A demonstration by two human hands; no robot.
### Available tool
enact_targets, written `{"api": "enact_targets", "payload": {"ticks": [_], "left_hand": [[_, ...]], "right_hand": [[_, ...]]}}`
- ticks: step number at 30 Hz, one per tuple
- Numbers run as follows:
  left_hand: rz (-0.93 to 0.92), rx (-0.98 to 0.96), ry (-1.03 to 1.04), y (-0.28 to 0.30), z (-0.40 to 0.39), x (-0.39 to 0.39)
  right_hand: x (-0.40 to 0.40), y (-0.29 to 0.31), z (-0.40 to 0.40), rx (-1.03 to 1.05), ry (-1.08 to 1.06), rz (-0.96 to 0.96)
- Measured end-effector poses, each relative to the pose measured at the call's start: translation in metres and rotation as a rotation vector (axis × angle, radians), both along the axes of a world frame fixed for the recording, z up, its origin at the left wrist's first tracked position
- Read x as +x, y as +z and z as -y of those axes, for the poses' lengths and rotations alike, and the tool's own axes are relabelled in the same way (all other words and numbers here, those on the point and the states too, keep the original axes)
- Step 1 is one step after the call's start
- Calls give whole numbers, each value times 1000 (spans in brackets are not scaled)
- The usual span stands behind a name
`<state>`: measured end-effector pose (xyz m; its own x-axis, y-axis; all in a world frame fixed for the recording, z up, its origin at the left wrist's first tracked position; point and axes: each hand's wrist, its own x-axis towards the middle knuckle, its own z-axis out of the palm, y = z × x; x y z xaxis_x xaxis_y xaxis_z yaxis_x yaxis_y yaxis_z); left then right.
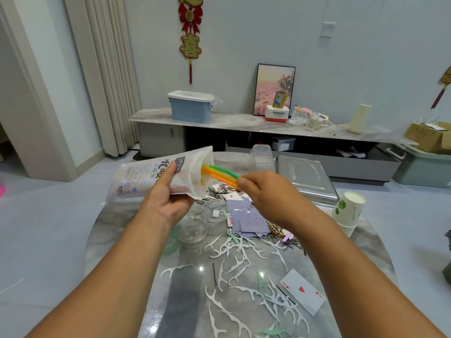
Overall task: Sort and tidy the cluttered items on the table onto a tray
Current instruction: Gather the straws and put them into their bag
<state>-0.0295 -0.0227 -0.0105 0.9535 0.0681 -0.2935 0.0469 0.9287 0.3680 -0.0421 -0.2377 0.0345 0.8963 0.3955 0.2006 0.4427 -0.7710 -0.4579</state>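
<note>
A: How are the hands placed?

B: Both arms reach forward above the round grey marbled tabletop [136,230]. The left hand [163,201] grips a white printed plastic bag [144,178] from below, thumb laid across its face, the bag tilted with its open mouth toward the right. The right hand [262,191] pinches the free ends of a bundle of green, yellow and orange plastic straws [219,175], whose other ends sit inside the bag's mouth.

A: How many straws?

B: About four show; I can't count them surely.

A: And the tray?

B: One silver metal tray [305,181] lies at the tabletop's far right edge, with a stack of white paper cups [347,213] just beside it at the right edge.

A: Other clutter?

B: One face-up ace of hearts card [302,291] near the near right edge, a heap of blue-backed playing cards [246,220] in the middle, two clear glass bowls [192,230] beside it, and many white dental floss picks [234,254] scattered toward the near edge.
</note>
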Motion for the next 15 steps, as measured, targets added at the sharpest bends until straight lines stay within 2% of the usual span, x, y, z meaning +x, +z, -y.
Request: {"api": "enact_targets", "payload": {"ticks": [3, 7, 15], "left_hand": [[-16, -48, 25, -1, -3, 2], [-1, -104, 49, -2, -10, 2], [4, 25, 3, -2, -8, -2]], "right_hand": [[-1, 4, 2, 96, -22, 18], [-2, 7, 6, 127, -51, 19], [-2, 2, 1, 141, -120, 41]]}}
